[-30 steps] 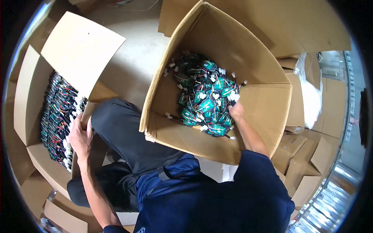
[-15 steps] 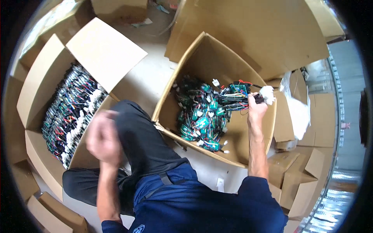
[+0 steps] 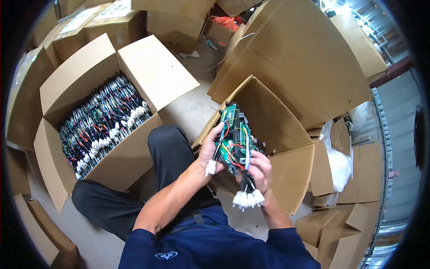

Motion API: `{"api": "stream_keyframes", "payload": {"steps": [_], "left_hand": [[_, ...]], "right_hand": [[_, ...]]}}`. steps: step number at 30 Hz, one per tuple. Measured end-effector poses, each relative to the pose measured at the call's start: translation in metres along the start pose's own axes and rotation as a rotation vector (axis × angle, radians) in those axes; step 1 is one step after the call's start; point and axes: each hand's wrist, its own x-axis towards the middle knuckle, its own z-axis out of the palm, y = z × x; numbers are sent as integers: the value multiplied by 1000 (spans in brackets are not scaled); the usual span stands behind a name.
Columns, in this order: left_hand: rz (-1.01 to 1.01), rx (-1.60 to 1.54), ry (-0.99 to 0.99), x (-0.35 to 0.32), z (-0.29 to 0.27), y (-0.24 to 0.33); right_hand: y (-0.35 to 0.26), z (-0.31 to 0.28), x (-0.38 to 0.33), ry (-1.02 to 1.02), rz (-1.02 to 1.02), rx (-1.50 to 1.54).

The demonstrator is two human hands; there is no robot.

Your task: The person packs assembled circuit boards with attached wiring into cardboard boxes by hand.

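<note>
Over the near edge of the large open carton (image 3: 286,154), both my hands hold a bundle of green circuit boards (image 3: 243,134) with coloured wires. My left hand (image 3: 208,150) is closed round the bundle's left side, next to a single white connector (image 3: 211,167). My right hand (image 3: 261,170) grips the lower right side, with fingers round the boards and the dark leads. A cluster of white plug connectors (image 3: 247,199) hangs below it on those leads. The bundle and my hands hide most of that carton's inside.
To the left, an open carton (image 3: 134,172) holds tightly packed rows of wired boards (image 3: 98,116), with white connectors along the near side. A large cardboard sheet (image 3: 309,58) stands behind the other carton. Clear plastic wrap (image 3: 339,168) and folded cartons (image 3: 333,224) lie to the right.
My right hand has brought the boards left and nearer, out of the large carton. My left hand has come from beside my knee onto the bundle. The view has shifted.
</note>
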Motion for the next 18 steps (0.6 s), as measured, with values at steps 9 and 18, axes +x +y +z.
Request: {"api": "stream_keyframes", "payload": {"steps": [9, 18], "left_hand": [[70, -7, 54, 12, 3, -2], [172, 91, 147, 25, -16, -12]], "right_hand": [[45, -87, 31, -367, 568, 309], [51, -34, 46, -22, 1209, 955]]}}
